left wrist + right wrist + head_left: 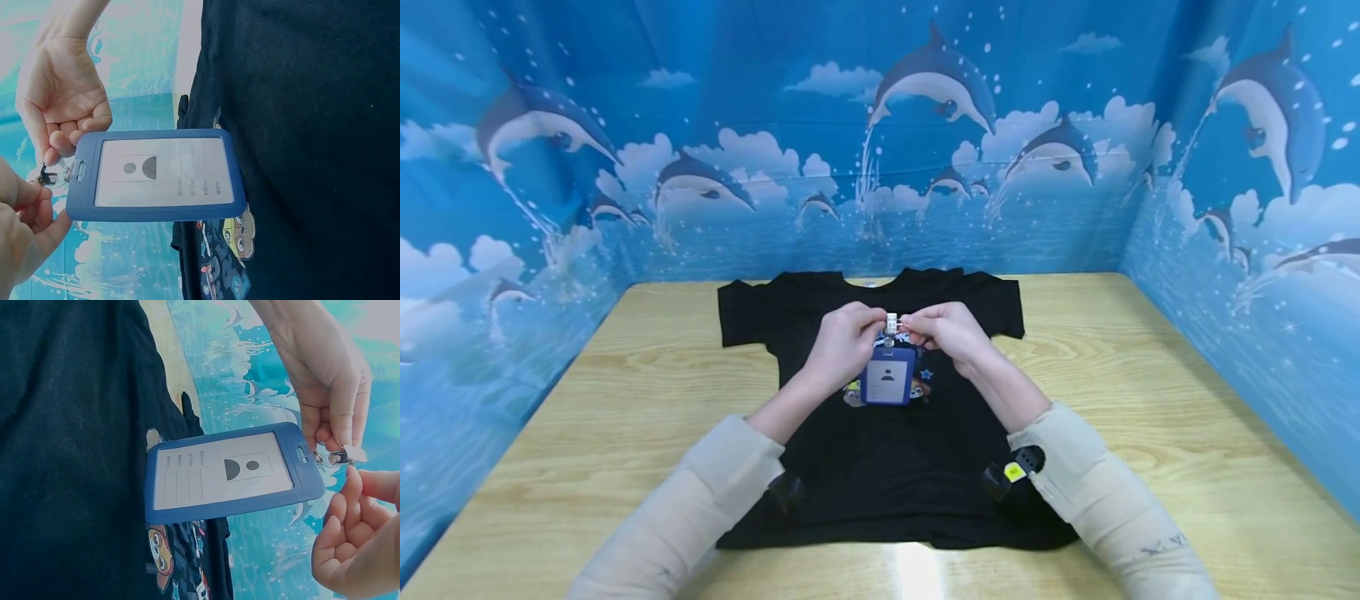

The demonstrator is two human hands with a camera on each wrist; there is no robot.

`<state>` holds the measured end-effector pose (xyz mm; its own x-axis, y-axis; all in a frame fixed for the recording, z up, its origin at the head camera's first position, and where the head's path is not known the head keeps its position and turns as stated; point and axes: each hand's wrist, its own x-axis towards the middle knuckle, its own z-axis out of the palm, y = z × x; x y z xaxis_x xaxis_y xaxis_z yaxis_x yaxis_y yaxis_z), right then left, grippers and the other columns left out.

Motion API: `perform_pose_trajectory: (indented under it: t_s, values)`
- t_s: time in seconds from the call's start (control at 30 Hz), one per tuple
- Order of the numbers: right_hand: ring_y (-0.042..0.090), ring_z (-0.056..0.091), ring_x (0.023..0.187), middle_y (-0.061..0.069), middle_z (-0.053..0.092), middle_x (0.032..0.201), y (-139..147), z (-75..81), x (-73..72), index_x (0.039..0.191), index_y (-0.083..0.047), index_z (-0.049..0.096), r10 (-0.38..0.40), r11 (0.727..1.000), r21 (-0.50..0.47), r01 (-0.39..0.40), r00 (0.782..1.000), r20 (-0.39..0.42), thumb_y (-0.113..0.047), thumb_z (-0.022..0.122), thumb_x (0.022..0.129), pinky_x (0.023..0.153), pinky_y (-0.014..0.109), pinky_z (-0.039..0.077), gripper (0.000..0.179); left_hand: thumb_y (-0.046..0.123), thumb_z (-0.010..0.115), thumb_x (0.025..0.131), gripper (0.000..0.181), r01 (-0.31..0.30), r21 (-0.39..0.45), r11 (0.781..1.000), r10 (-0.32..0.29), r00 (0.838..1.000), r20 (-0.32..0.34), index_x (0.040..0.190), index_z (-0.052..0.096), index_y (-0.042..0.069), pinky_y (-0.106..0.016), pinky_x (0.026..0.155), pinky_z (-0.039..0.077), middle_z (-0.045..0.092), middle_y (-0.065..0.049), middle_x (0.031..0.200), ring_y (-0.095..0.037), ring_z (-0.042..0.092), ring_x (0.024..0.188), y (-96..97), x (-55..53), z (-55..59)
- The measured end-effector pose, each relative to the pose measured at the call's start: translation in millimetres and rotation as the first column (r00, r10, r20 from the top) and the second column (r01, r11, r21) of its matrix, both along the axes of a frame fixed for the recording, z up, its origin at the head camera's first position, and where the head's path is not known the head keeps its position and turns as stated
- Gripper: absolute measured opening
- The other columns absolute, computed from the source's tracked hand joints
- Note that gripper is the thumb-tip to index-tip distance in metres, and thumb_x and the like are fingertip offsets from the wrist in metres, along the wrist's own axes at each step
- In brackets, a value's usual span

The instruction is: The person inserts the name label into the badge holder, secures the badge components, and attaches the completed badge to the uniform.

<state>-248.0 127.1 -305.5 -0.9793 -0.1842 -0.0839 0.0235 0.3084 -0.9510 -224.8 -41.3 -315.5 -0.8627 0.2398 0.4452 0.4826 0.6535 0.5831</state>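
A blue ID badge holder (888,377) with a card printed with a person icon hangs from a small metal clip (338,458) above a black T-shirt (895,475). My left hand (848,340) pinches the clip between thumb and forefinger on its left side. From the right, my right hand (953,335) pinches a thin metal bit that sticks out of the clip, its other fingers curled. In the left wrist view the badge holder (156,215) dangles by its slot, with both hands meeting at the clip. The shirt's cartoon print (240,234) is partly hidden behind the holder.
The T-shirt lies spread out on a wooden table (647,392), its neckline toward the far edge. Blue curtains (775,100) printed with dolphins and clouds stand behind the table and along both sides.
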Motion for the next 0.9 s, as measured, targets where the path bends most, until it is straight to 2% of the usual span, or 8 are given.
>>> perform_pose_trajectory:
  t_s: [0.33,0.57,0.9]
  values:
    - [0.012,0.052,0.065,-0.001,0.058,0.064,-0.9,1.8,0.6,0.095,0.006,0.069,-0.008,0.999,0.051,0.010,0.999,-0.031,-0.016,0.060,0.091,0.059,0.023,0.041,0.024,0.002,0.057,0.090,0.019,0.001,-0.056,0.998,-0.001,1.000,0.000,0.106,0.069,0.000,-0.025,0.066,0.050,0.065,-0.008,0.091,-0.016,0.059,0.081,-0.5,0.2,4.7]
    - [0.015,0.051,0.069,0.001,0.056,0.067,-1.3,1.1,0.9,0.092,0.005,0.069,-0.002,0.997,0.081,0.004,1.000,-0.018,-0.019,0.060,0.091,0.062,0.025,0.041,0.026,0.002,0.058,0.090,0.019,0.001,-0.069,0.998,-0.002,1.000,-0.011,0.104,0.069,0.000,-0.026,0.068,0.050,0.065,-0.008,0.092,-0.017,0.060,0.083,-0.5,1.3,4.9]
    - [0.017,0.048,0.073,0.004,0.054,0.074,-2.5,0.5,0.0,0.094,0.007,0.068,0.011,0.996,0.093,-0.007,0.999,-0.041,-0.018,0.057,0.093,0.066,0.028,0.041,0.027,0.003,0.057,0.090,0.019,-0.003,-0.080,0.997,0.003,1.000,0.006,0.105,0.069,0.001,-0.026,0.067,0.050,0.066,-0.009,0.093,-0.016,0.059,0.082,-1.3,-1.3,5.5]
